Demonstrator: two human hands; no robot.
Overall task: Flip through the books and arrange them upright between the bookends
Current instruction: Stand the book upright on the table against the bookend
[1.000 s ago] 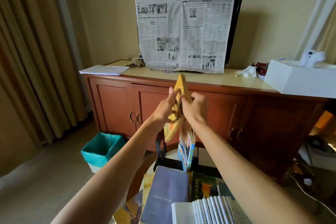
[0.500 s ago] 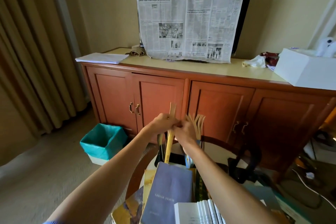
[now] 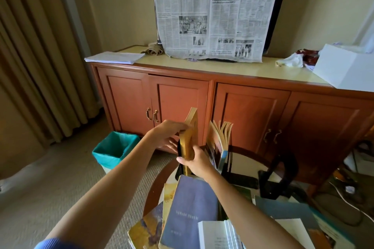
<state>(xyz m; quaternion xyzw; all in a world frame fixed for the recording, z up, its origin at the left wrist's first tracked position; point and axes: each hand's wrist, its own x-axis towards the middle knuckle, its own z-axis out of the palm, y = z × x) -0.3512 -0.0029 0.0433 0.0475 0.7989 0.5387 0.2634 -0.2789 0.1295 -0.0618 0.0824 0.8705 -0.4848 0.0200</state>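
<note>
Yellow book (image 3: 189,139) upright, long axis vertical, pinched low by right hand (image 3: 197,162), steadied near its top by left hand (image 3: 168,133) with fingers loosely spread. Just left of fanned standing book (image 3: 219,147); far black bookend (image 3: 278,176) well right. Right hand nearer.

Both arms stretched forward, bare from the forearm down; a blue sleeve edge shows at the left upper arm. Left hand (image 3: 166,133) raised, palm turned inward, fingers (image 3: 178,126) extended toward the top of the yellow book (image 3: 189,137), touching its upper edge. Right hand (image 3: 197,162) lower, wrist bent, thumb and fingers wrapped round the same book's lower part, gripping it. Hands close together, left above right.
</note>
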